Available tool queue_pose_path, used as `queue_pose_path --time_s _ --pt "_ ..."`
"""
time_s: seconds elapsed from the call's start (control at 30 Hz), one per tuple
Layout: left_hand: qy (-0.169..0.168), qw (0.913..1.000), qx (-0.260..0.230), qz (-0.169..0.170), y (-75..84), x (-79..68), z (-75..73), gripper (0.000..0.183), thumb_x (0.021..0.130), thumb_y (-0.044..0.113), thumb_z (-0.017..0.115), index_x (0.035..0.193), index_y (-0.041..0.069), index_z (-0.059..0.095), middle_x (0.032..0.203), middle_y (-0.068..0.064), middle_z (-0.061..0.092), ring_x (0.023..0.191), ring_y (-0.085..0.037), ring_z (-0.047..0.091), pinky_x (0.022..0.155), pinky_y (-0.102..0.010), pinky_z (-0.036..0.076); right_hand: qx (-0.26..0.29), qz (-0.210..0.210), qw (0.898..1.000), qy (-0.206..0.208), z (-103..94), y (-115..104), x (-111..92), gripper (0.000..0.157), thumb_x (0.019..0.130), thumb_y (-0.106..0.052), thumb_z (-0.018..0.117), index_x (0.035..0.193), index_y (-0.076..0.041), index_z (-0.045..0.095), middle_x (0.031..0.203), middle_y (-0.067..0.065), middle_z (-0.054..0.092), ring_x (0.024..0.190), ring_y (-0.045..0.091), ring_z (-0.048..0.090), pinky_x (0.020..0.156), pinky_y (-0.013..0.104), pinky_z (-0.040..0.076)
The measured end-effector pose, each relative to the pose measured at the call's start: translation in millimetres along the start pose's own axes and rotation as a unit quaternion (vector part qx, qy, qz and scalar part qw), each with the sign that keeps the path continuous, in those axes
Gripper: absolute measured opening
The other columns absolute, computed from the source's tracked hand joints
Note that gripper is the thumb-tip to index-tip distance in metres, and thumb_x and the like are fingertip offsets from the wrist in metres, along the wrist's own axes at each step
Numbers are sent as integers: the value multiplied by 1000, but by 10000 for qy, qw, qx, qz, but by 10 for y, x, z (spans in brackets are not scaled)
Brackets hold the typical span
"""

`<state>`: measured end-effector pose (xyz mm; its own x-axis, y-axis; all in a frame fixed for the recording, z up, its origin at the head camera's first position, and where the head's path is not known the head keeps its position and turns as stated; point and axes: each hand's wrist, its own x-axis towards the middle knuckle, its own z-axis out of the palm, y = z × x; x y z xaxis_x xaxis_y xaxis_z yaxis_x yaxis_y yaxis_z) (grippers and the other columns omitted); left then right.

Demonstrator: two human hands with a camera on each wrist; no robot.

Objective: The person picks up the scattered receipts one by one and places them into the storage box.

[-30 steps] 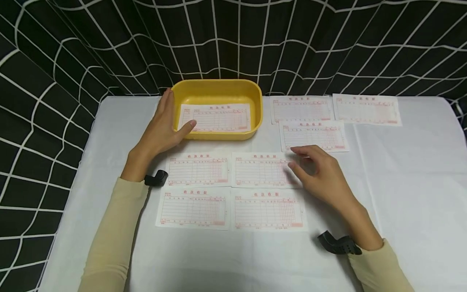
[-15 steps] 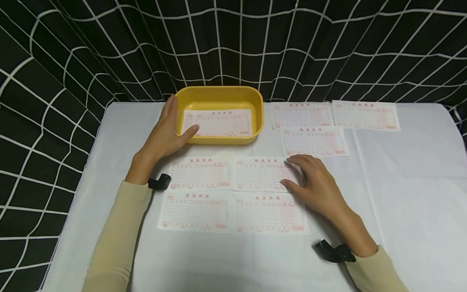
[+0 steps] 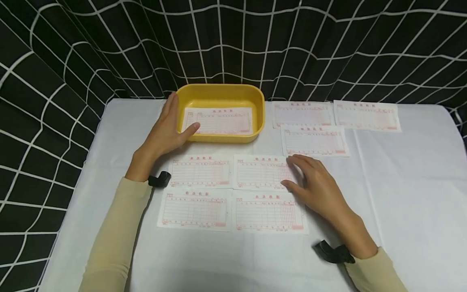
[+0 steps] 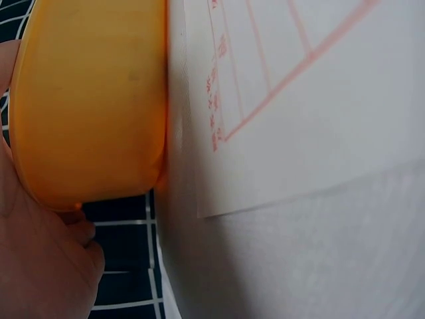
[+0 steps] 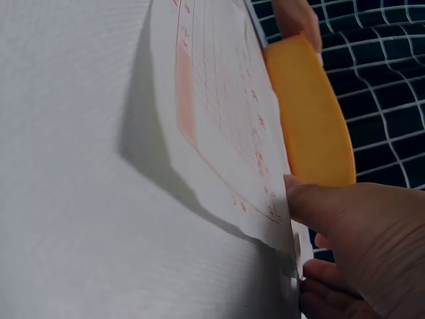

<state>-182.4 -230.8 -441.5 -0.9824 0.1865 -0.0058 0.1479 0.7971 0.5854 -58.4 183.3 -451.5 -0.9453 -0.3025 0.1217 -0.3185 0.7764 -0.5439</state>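
Observation:
My left hand (image 3: 163, 129) holds the left end of a yellow plastic tub (image 3: 227, 138). Its fingers lie along the outer side, and the thumb reaches over the front rim. Inside the tub lies a white receipt slip (image 3: 220, 121) printed in red. My right hand (image 3: 315, 184) is at the right end of the upper right receipt slip (image 3: 260, 174), thumb and forefinger apart over it. In the right wrist view, the thumb (image 5: 309, 203) is right at a slip's edge. Left of this slip lies another receipt slip (image 3: 200, 172), with two more in the row below.
Three receipt slips lie right of the tub: one at the back (image 3: 303, 113), one farther right (image 3: 366, 115) and one nearer (image 3: 315, 140). White cloth (image 3: 233, 263) covers the table. A black curtain with white grid lines (image 3: 233, 36) stands behind and at the left.
My right hand has moved slightly left and down onto the end of the upper right slip, then stayed there. The left hand keeps its place on the tub. The head view has shifted slightly.

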Motion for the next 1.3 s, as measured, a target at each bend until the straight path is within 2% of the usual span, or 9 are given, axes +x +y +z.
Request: queue_pose_path --time_s 0.17,0.4,0.6,0.8,1.0,1.1,1.3 --pt "-123 9999 15 24 14 5 55 112 97 67 57 171 11 -6 181 -5 -8 169 -27 3 135 -55 18 21 35 10000 -76 1 -7 -93 64 92 -20 83 148 -1 59 151 25 58 142 45 51 115 63 42" --pt "-9 10000 33 4 40 -11 30 112 97 66 57 170 9 -5 181 -4 -8 169 -26 2 135 -55 17 43 -122 9999 12 -53 -27 -45 65 91 -15 84 149 -1 58 151 23 60 141 44 53 115 61 42" --pt "11 10000 24 60 54 22 30 111 97 66 57 171 11 -4 181 -4 -6 169 -26 4 135 -56 18 64 112 9997 183 -21 -63 -56 67 88 -12 86 148 0 59 144 25 65 134 45 59 109 61 47" --pt "16 9999 73 117 52 39 6 110 97 65 58 171 14 -4 181 -4 -5 169 -27 6 134 -56 20 130 379 9983 432 12 -79 -71 58 86 -11 87 139 0 66 134 23 70 127 45 63 102 60 50" --pt "28 9999 128 52 27 -22 -46 109 97 65 56 171 12 -4 181 -4 -7 169 -27 5 134 -56 20 298 329 9980 459 6 -84 -23 49 88 -5 84 134 1 70 126 22 74 104 34 68 86 45 50" --pt "60 9999 93 51 21 -27 -62 109 97 64 56 171 11 -4 181 -4 -7 169 -26 4 135 -56 18 380 288 9979 438 1 -82 1 46 88 -4 83 132 1 71 123 22 75 99 32 68 83 40 48" --pt "54 10000 49 50 2 11 -35 109 97 65 57 171 10 -3 181 -5 -6 169 -26 4 135 -55 18 588 528 9968 78 -41 -47 42 41 91 -3 79 132 -1 72 118 20 77 86 24 63 74 24 46"
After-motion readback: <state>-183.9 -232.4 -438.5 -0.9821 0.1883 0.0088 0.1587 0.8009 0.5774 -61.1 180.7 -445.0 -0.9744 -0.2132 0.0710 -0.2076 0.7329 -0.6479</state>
